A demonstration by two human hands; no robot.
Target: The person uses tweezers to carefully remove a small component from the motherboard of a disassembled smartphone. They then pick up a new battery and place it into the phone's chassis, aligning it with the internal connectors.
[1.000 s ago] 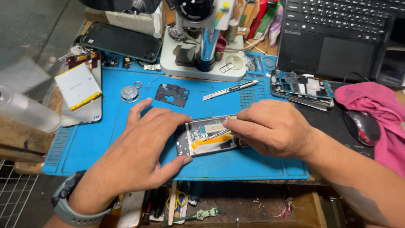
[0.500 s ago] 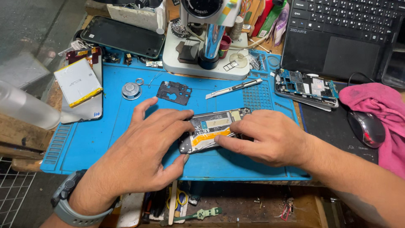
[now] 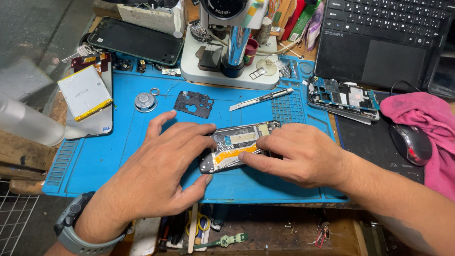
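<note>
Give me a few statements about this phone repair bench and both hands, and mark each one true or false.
1. Both hands rest on the opened phone on the blue mat. True: the left hand and right hand both touch it.
2. The utility knife is held in the right hand. False: it lies on the mat, apart from both hands.
3. A wristwatch is on the left wrist. True.
4. The computer mouse sits left of the mat. False: it sits to the right, beside the pink cloth.
5. The battery lies inside the opened phone. False: it lies at the mat's left edge.
</note>
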